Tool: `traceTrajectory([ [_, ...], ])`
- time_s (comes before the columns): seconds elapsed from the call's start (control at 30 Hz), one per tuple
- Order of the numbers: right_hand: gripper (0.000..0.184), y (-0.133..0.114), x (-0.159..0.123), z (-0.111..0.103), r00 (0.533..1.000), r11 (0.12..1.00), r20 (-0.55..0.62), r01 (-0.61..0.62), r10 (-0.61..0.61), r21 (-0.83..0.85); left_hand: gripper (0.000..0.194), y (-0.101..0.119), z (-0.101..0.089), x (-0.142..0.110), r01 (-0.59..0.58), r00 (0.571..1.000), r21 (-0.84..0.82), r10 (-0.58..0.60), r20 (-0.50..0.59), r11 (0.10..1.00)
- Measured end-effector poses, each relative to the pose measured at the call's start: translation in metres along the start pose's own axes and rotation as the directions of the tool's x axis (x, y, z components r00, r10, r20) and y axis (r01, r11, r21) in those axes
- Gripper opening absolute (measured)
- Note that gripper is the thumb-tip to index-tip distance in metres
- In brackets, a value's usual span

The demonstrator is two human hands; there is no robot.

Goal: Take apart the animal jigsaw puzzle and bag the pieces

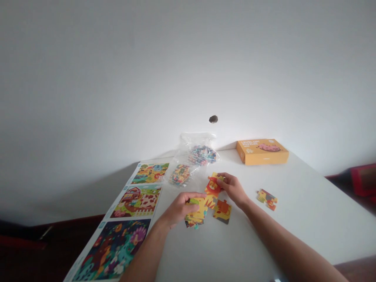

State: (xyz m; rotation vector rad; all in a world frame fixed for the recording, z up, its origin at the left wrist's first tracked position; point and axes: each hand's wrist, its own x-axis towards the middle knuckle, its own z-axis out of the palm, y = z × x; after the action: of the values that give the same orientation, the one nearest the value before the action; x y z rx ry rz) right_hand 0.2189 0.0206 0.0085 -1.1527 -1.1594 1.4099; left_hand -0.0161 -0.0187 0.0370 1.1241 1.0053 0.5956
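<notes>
white table (293, 211), lion piece (212, 187) pinched in right grip (232, 188), left grip (180, 207) on pieces (196, 214)

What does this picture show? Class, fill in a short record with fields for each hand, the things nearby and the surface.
left hand: rests on a stack of puzzle pieces
right hand: holds an orange lion piece
loose pieces: one by the stack, a joined pair to the right
reference pictures: three, along the left edge
plastic bags: hold more pieces
box: orange, closed, far side
surface: white table
</notes>
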Motion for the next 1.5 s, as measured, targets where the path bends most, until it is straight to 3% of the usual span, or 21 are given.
traceTrajectory([
  [0.2,0.053,-0.012,-0.009,0.005,0.992,0.993,0.099,-0.091,0.083,0.069,0.054,0.003,0.001,-0.002,-0.014,1.000,-0.044,0.015,0.021,0.999],
  [0.6,0.054,-0.002,-0.005,0.005,0.996,0.999,0.083,0.007,-0.011,0.050,0.051,0.002,0.001,-0.001,-0.016,1.000,-0.046,0.017,0.019,0.999],
  [0.8,0.053,-0.008,-0.002,-0.001,0.973,0.994,-0.203,0.107,-0.105,-0.001,0.046,-0.001,0.001,0.003,-0.074,0.997,-0.128,0.069,-0.039,0.989],
  [0.87,0.054,-0.010,-0.002,-0.001,0.964,0.992,-0.239,0.126,-0.119,0.013,0.047,-0.006,0.002,0.007,-0.067,0.996,-0.142,0.059,-0.063,0.988],
  [1.0,0.052,-0.009,-0.008,0.007,0.983,0.993,-0.142,0.111,-0.116,-0.039,0.055,-0.011,0.010,0.012,-0.044,0.997,-0.217,0.030,-0.071,0.975],
  [1.17,0.035,-0.003,-0.020,0.021,0.987,0.956,-0.017,0.150,-0.159,-0.253,0.054,-0.010,0.021,0.013,-0.047,0.999,-0.225,0.045,-0.015,0.973],
  [1.37,0.042,-0.010,-0.023,0.020,0.961,0.921,-0.041,0.249,-0.274,-0.300,0.054,-0.011,0.018,0.014,-0.093,0.992,-0.249,0.069,-0.103,0.964],
  [1.5,0.041,-0.011,-0.025,0.022,0.917,0.769,0.201,0.398,-0.344,-0.500,0.059,-0.010,0.018,0.014,-0.118,0.989,-0.316,0.082,-0.124,0.941],
])
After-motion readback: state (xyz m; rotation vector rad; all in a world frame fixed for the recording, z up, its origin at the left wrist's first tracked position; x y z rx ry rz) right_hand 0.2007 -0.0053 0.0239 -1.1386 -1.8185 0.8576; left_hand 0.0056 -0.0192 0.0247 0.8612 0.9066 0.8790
